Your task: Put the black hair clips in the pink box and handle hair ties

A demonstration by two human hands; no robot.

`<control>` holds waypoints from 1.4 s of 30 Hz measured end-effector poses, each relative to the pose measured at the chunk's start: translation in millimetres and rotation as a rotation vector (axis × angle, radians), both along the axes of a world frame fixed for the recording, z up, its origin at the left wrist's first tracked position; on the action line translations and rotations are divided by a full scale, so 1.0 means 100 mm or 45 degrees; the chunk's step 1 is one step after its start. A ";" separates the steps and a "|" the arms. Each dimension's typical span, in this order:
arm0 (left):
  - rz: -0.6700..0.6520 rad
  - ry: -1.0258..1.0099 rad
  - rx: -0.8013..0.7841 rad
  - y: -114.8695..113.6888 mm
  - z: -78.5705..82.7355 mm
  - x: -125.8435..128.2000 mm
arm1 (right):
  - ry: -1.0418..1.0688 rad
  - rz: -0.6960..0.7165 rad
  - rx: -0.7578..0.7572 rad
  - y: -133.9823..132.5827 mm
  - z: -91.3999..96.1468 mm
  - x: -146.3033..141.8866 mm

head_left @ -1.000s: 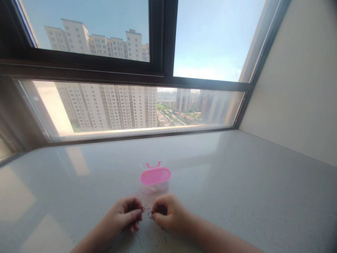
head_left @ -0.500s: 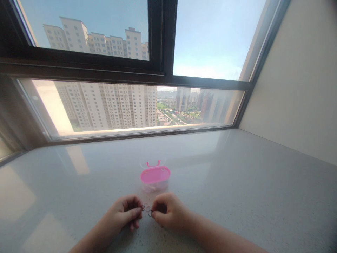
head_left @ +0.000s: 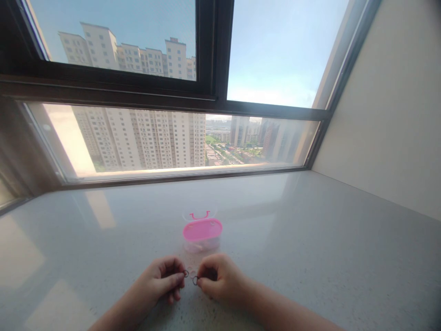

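Between the thumb and forefinger of my left hand (head_left: 164, 279) is a small dark ring (head_left: 186, 273). My right hand (head_left: 222, 278) pinches a second small dark ring (head_left: 195, 280) the same way. The two rings are close together but apart, low over the counter. A few small clear pieces (head_left: 191, 271) show between the fingertips; their kind is too small to tell. Just beyond my hands stands an oval pink plastic box (head_left: 202, 247) with a clear body. Small items inside it are blurred.
The box's clear lid is swung back, with a pink handle (head_left: 200, 216) on it. Everything rests on a pale speckled counter (head_left: 296, 257). A dark window frame (head_left: 186, 176) borders the counter's far side, and a white wall (head_left: 386, 115) rises at the right.
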State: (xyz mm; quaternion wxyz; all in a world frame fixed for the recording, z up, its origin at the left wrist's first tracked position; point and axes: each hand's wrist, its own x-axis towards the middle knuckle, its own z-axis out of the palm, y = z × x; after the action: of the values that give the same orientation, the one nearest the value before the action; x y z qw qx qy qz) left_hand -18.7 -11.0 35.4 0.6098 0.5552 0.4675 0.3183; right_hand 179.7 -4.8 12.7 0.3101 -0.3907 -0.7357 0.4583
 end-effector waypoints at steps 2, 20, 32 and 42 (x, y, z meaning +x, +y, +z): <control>0.001 0.003 0.003 0.01 -0.01 0.00 | -0.001 0.002 0.001 0.00 0.01 0.00; 0.011 0.014 0.002 -0.01 0.01 0.00 | -0.026 0.002 0.019 0.01 -0.01 0.00; -0.006 0.009 0.004 0.00 -0.02 -0.01 | -0.039 0.005 0.008 0.01 -0.03 0.00; -0.012 -0.002 0.014 0.00 -0.04 -0.02 | -0.025 0.006 0.019 0.02 -0.04 0.00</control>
State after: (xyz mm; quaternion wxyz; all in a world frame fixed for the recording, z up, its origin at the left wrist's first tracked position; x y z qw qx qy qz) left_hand -20.5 -10.5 31.3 0.6085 0.5604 0.4629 0.3184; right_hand 179.4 -2.9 9.1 0.3045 -0.3913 -0.7430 0.4497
